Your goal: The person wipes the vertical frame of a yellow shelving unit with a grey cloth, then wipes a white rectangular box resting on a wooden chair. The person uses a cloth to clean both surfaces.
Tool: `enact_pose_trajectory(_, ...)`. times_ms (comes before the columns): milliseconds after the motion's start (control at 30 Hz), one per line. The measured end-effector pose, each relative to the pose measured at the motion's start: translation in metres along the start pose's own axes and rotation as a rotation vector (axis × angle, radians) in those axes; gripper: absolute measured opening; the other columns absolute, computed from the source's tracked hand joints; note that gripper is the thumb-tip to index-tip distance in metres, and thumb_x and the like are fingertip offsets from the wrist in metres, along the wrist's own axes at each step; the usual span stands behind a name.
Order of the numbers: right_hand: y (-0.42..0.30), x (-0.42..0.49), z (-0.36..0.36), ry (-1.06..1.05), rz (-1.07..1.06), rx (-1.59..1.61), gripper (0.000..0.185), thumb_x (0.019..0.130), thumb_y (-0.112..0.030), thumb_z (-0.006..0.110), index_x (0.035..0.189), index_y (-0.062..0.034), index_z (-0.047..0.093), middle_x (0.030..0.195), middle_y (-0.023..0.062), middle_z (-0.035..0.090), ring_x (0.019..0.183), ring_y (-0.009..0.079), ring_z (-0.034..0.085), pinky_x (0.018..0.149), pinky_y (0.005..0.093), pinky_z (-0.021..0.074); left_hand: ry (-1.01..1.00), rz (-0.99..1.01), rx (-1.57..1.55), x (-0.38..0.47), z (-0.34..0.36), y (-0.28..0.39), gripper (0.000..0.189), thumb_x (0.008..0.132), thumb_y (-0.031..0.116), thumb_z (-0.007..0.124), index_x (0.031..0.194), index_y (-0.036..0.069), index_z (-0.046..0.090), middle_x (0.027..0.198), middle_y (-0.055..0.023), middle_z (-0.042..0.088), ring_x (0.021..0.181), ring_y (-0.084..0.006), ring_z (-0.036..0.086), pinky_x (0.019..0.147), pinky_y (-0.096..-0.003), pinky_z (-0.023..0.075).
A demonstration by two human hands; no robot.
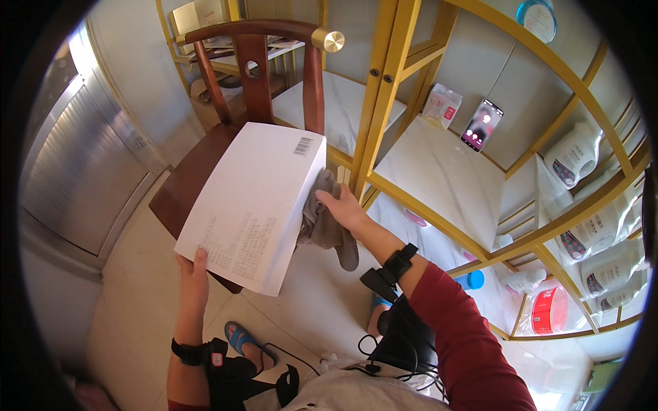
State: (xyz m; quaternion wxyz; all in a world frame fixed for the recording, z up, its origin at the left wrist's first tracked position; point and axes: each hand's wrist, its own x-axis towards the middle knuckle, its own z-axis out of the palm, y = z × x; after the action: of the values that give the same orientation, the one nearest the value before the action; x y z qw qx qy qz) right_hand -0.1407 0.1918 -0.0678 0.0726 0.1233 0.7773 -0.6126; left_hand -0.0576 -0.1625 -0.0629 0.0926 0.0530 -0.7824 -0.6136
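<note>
A white cardboard box (252, 205) with a barcode and printed writing lies tilted over the seat of a dark wooden chair (190, 169). My left hand (194, 275) grips its near left corner, thumb on top and fingers hidden beneath. At the box's right side, my right hand (342, 205) holds a crumpled grey-brown cloth (326, 221) against the side wall. Part of the cloth hangs down below the hand. The fingers of my right hand are largely hidden by the cloth.
A gold-framed shelf unit (393, 92) with marble-look boards stands close on the right. It bears a lit smartphone (482, 125), a pack of tissues (442, 105) and several white bottles (573, 154). A metal-framed door (92, 169) is at left. Cables (406, 367) hang by my waist.
</note>
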Motion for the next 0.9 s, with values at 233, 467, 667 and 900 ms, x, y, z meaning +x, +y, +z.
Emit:
enact_pose_trajectory(233, -0.011, -0.014, -0.015, -0.218, 0.067, 0.525, 0.061, 0.097, -0.038, 0.062, 0.136, 0.0055, 0.045, 0.124, 0.0156, 0.061, 0.108, 0.0225, 0.062, 0.092, 0.034, 0.0519, 0.027, -0.003, 0.026, -0.002, -0.001, -0.004, 0.065, 0.101, 0.033, 0.052, 0.146, -0.006, 0.026, 0.146, -0.021, 0.042, 0.134, -0.0278, 0.041, 0.113, -0.0368, 0.0295)
enact_pose_trajectory(467, -0.036, -0.033, -0.033, 0.079, -0.097, 0.709, 0.05, 0.091, -0.025, 0.069, 0.129, 0.0042, 0.053, 0.113, 0.0124, 0.064, 0.098, 0.0202, 0.061, 0.086, 0.033, 0.0512, -0.006, -0.064, -0.045, 0.0, -0.001, -0.003, 0.064, 0.103, 0.034, 0.049, 0.149, -0.004, 0.026, 0.147, -0.0202, 0.041, 0.134, -0.0285, 0.042, 0.111, -0.0378, 0.0334)
enact_pose_trajectory(667, -0.052, -0.037, -0.017, 0.303, -0.186, 0.715, 0.048, 0.092, -0.021, 0.069, 0.13, 0.001, 0.05, 0.113, 0.0098, 0.064, 0.1, 0.0187, 0.06, 0.086, 0.0323, 0.0504, 0.036, -0.052, -0.01, -0.006, 0.003, 0.01, 0.064, 0.103, 0.034, 0.049, 0.149, -0.003, 0.026, 0.146, -0.0201, 0.042, 0.133, -0.0282, 0.043, 0.111, -0.0375, 0.0331)
enact_pose_trajectory(900, -0.061, -0.041, -0.003, 0.397, -0.35, 0.633, 0.05, 0.095, -0.019, 0.064, 0.135, 0.0023, 0.044, 0.121, 0.013, 0.061, 0.109, 0.0212, 0.058, 0.094, 0.0317, 0.0474, 0.108, -0.031, -0.036, -0.007, 0.009, 0.012, 0.062, 0.102, 0.033, 0.051, 0.145, -0.005, 0.028, 0.144, -0.0217, 0.043, 0.133, -0.0286, 0.042, 0.113, -0.0369, 0.0293)
